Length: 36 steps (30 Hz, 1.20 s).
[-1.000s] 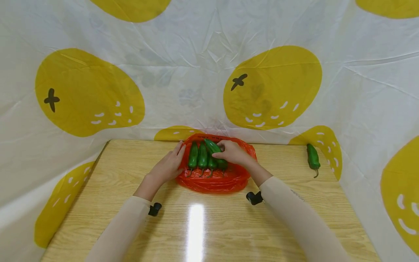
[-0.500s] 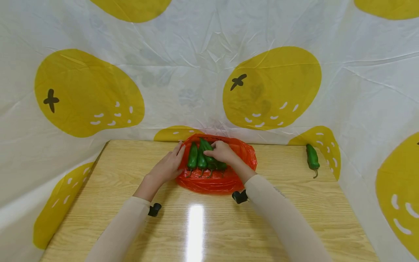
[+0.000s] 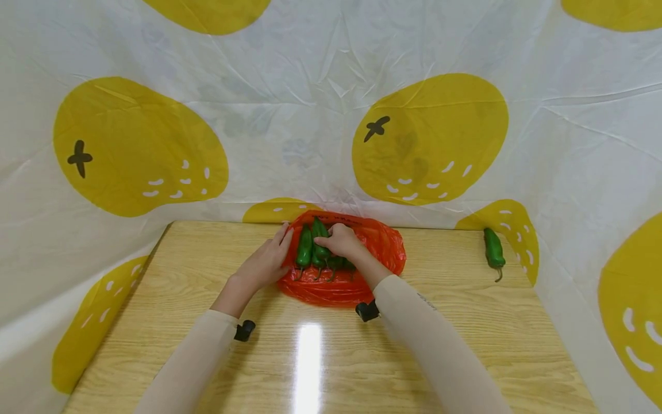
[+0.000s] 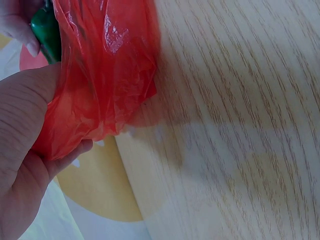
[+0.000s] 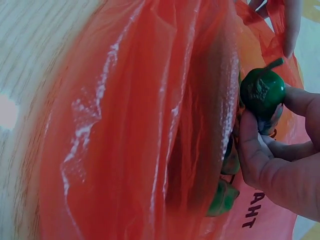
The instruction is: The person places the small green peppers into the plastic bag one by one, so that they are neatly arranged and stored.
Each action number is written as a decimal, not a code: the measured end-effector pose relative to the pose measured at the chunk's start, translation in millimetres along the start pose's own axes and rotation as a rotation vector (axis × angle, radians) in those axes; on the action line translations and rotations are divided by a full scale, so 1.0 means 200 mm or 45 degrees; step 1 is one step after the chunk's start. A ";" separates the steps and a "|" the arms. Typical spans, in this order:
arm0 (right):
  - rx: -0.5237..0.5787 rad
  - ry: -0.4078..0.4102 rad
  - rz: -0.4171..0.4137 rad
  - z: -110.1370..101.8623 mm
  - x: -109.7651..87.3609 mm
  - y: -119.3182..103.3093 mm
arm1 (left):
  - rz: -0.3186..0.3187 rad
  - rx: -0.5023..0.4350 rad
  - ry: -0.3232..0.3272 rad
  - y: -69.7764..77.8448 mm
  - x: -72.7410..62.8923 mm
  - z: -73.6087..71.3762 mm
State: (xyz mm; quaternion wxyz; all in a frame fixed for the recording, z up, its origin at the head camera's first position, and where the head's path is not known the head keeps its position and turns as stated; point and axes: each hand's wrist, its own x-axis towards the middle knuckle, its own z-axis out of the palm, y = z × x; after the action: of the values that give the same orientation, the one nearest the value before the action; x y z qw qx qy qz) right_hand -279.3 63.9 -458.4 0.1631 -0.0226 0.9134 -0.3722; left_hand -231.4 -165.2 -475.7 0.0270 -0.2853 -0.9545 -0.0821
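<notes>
A red plastic bag [image 3: 341, 294] lies opened out at the back of the table, with several green peppers [image 3: 304, 248] side by side in its mouth, stems toward me. My left hand [image 3: 265, 262] holds the bag's left edge; in the left wrist view the red film [image 4: 105, 65] runs between thumb and fingers. Over the row, my right hand [image 3: 343, 240] pinches one green pepper [image 3: 320, 231] between thumb and fingers. The right wrist view shows this pepper's stem end [image 5: 262, 92] above the bag's rim. My right hand and wrist partly cover the peppers on the right.
One more green pepper [image 3: 494, 248] lies alone on the wooden table [image 3: 439, 345] at the far right. A white cloth [image 3: 295, 138] with yellow fruit shapes hangs behind and along both sides. Dark lettering [image 5: 250, 215] marks the bag.
My right hand has moved left with the pepper it pinches, from the right end of the row to near its left end. The left hand stays at the bag's edge.
</notes>
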 end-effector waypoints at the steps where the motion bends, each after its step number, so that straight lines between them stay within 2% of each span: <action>1: 0.002 -0.001 0.002 0.00 0.00 0.00 | -0.001 0.000 -0.003 0.00 0.00 0.00; 8: 0.029 0.005 -0.004 0.02 0.00 -0.02 | -0.018 0.016 -0.020 0.00 0.01 0.00; 15: -0.053 0.036 -0.015 0.03 -0.01 -0.03 | -0.010 0.010 -0.005 0.00 0.00 0.00; 27: 0.009 0.013 -0.014 0.05 0.01 -0.05 | 0.020 0.005 0.034 0.01 0.00 0.00; 36: 0.038 0.006 -0.010 0.07 0.01 -0.05 | -0.009 0.006 -0.003 0.00 0.00 0.00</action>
State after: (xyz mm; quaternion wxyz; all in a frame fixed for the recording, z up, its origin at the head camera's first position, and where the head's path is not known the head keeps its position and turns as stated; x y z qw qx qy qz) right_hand -277.3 46.8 -461.4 0.1598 -0.0230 0.9081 -0.3864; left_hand -231.0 -164.9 -474.9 0.0260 -0.2820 -0.9558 -0.0797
